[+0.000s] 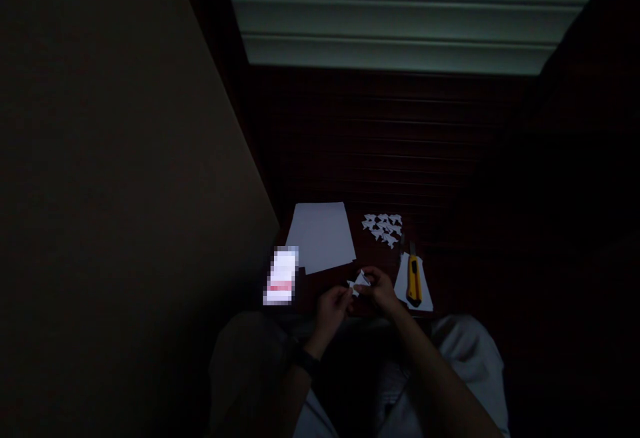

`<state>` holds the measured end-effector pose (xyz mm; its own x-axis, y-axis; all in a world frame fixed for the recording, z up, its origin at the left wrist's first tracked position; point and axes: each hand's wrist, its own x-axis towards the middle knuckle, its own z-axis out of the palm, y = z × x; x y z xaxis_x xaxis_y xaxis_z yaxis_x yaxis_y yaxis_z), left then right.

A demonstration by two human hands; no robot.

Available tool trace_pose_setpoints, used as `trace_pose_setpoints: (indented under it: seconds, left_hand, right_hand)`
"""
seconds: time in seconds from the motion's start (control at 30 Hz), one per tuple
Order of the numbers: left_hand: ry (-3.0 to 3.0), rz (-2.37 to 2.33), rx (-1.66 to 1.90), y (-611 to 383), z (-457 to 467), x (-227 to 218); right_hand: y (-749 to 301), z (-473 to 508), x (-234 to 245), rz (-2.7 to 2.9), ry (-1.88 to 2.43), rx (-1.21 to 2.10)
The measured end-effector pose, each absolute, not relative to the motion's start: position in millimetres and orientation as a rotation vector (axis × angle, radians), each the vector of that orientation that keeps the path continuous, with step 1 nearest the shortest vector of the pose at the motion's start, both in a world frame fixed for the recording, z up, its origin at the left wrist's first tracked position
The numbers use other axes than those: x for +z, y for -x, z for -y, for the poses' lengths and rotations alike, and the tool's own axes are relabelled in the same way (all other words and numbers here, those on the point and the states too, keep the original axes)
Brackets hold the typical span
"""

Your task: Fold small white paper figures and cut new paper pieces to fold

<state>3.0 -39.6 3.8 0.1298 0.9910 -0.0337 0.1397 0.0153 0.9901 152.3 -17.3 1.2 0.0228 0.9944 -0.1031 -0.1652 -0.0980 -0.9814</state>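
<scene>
The left hand and right hand both pinch the small folded paper, fingertips closed on either side of it, probably to steady it between them. Beyond the right hand lie small white folded pieces, seemingly kept out of its way, while right of that hand the yellow cutter rests on white slips, perhaps weighing them down

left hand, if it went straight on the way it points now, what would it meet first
The folded white paper, which the left hand already seems to touch; beyond it, probably the right hand, though depth is unclear.
</scene>
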Motion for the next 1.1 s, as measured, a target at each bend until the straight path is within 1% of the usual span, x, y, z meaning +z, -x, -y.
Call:
trace_pose_setpoints:
  seconds: [0.3, 0.47, 0.7, 1.1]
  left_hand:
    - [-1.31, -1.3, 1.019, -5.9, 38.4, 5.4]
    - [-1.387, -1.272, 0.919, -5.9, 39.1, 7.4]
    - [-1.514, -1.315, 1.049, -7.8, 42.8, 12.2]
    - [-1.508, -1.307, 1.039, -9.5, 43.5, 10.5]
  right_hand:
    - [-152.0, 18.5, 3.0, 0.98, 1.134, 1.371]
    - [-151.3, 17.4, 2.2, 0.999, 1.135, 1.33]
    - [-151.6, 18.5, 4.5, 0.985, 1.159, 1.378]
    - [-152.2, 17.6, 6.8, 0.908, 1.142, 1.366]
